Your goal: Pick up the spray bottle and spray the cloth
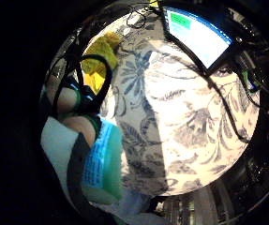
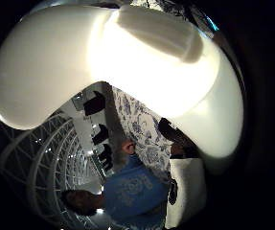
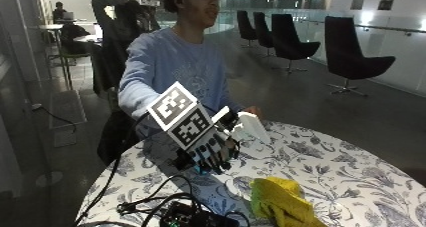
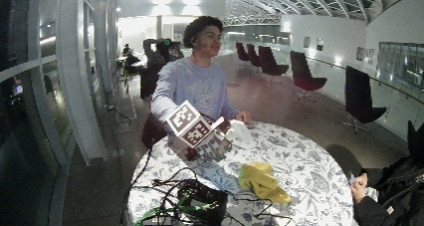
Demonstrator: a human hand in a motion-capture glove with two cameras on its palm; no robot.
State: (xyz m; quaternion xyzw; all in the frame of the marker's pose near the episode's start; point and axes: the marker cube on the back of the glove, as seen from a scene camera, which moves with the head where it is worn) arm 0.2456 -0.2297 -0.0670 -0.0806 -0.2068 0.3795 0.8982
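One laptop [image 1: 200, 35] beyond cloth [image 3: 283, 201]

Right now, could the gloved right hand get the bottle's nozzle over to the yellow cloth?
Probably yes. The right hand already grips the spray bottle above the table, and the yellow cloth lies in the open nearby, with only patterned tablecloth between them. The cables sit off to one side.

White-headed spray bottle [image 3: 251, 127] held above the table; crumpled yellow cloth [image 3: 283, 201] lies nearby.
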